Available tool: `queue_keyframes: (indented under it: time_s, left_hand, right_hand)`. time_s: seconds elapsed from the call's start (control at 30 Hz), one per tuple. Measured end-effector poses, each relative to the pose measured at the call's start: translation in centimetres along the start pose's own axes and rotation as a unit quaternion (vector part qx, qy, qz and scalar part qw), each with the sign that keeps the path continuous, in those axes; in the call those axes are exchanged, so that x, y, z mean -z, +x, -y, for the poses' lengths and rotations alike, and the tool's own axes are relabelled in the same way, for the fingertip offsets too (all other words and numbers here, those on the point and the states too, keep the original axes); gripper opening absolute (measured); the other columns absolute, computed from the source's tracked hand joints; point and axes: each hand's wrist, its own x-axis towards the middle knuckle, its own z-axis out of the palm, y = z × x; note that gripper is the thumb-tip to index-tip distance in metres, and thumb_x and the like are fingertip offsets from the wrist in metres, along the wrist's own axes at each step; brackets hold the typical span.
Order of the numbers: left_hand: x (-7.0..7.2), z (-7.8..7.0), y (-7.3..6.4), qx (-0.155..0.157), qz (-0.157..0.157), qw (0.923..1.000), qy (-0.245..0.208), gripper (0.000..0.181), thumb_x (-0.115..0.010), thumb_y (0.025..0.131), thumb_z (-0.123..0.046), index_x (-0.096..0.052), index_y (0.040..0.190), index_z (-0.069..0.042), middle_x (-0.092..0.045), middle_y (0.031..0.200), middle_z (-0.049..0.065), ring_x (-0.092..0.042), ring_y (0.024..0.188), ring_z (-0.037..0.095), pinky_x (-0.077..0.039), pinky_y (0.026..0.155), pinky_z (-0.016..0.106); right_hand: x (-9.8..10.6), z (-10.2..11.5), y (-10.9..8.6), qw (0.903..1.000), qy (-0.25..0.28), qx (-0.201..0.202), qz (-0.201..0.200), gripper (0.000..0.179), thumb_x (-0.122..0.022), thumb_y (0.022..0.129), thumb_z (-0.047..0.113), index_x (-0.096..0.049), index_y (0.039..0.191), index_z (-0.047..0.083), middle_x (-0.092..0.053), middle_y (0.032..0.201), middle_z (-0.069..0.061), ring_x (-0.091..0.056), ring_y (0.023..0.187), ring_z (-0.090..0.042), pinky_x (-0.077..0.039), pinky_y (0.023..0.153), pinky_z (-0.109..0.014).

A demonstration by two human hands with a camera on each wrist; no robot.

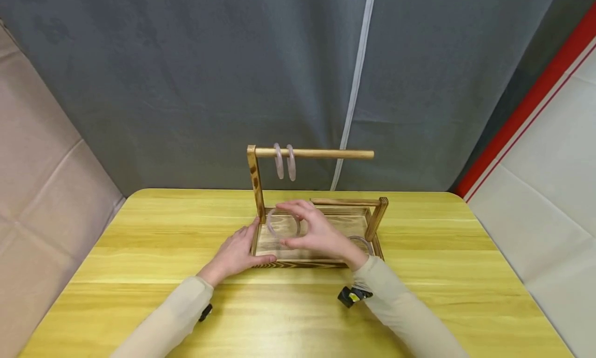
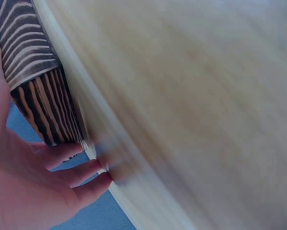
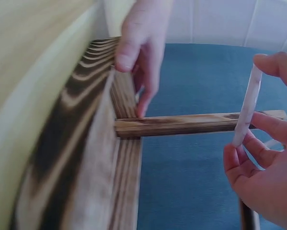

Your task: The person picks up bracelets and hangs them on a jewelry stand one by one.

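In the head view a wooden jewelry stand (image 1: 321, 263) has a tray base, a tall left post with a crossbar (image 1: 335, 154), and a lower bar (image 1: 346, 202) on the right. Two pale bangles (image 1: 291, 164) hang near the crossbar's post end. My right hand (image 1: 318, 234) holds another pale bangle (image 3: 249, 105) upright over the tray's left part, thumb on one side and fingers on the other. My left hand (image 1: 237, 250) grips the tray's left front corner, thumb along the front and fingers at the side. One more bangle (image 1: 362, 239) lies in the tray, partly hidden by the right wrist.
The stand is on a yellow wood-grain table (image 1: 139, 249). Behind the table hangs a grey curtain (image 1: 209, 89) with a pale vertical strip. Light panels flank both sides, the right one (image 1: 545, 156) with a red border.
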Motion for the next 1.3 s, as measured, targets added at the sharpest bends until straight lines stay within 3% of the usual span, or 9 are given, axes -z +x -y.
queue_keyframes:
  time_s: [0.3,0.6,0.77,0.93,1.3]
  left_hand:
    - [0.1,0.0,0.0,0.003,0.004,1.0000,0.002,0.116,-0.067,0.076,-0.068,-0.012,0.154,-0.002,-0.033,0.147,0.029,-0.035,0.131,0.048,-0.031,0.105,0.061]
    - [0.2,-0.1,-0.1,0.008,0.008,0.9999,0.004,0.117,-0.065,0.075,-0.071,-0.012,0.154,-0.002,-0.032,0.147,0.030,-0.034,0.132,0.048,-0.030,0.105,0.061]
    - [0.2,-0.1,-0.1,0.008,0.011,0.9999,0.007,0.118,-0.064,0.075,-0.072,-0.012,0.154,-0.002,-0.032,0.148,0.029,-0.033,0.133,0.047,-0.029,0.106,0.060]
    - [0.1,-0.1,-0.1,0.011,0.015,0.9998,0.009,0.118,-0.064,0.075,-0.072,-0.011,0.155,-0.004,-0.031,0.149,0.028,-0.032,0.134,0.047,-0.029,0.107,0.060]
    - [0.2,-0.3,-0.2,0.011,0.014,0.9998,0.006,0.116,-0.066,0.076,-0.069,-0.010,0.155,-0.004,-0.030,0.150,0.026,-0.032,0.134,0.046,-0.028,0.108,0.059]
  right_hand:
    - [2.6,0.9,0.4,0.9993,-0.012,0.024,-0.028,0.070,-0.083,0.075,0.013,-0.053,0.137,0.007,-0.049,0.136,-0.011,-0.047,0.119,-0.026,-0.047,0.093,-0.047]
    - [5.2,0.9,0.0,0.9985,-0.036,0.015,-0.039,0.068,-0.082,0.075,0.010,-0.053,0.137,0.005,-0.048,0.135,-0.013,-0.049,0.107,-0.026,-0.050,0.086,-0.043]
    - [7.0,0.2,-0.7,0.9969,-0.055,0.022,-0.052,0.066,-0.082,0.076,0.010,-0.054,0.136,0.006,-0.048,0.136,-0.013,-0.048,0.113,-0.028,-0.047,0.089,-0.050]
    - [8.8,-0.5,-1.5,0.9961,-0.068,0.006,-0.057,0.065,-0.081,0.077,0.008,-0.054,0.137,0.005,-0.048,0.135,-0.014,-0.051,0.108,-0.027,-0.047,0.090,-0.050]
    - [11.9,-2.6,-3.4,0.9906,-0.119,-0.022,-0.063,0.068,-0.081,0.076,0.007,-0.051,0.138,0.005,-0.046,0.136,-0.014,-0.049,0.114,-0.031,-0.046,0.093,-0.051]
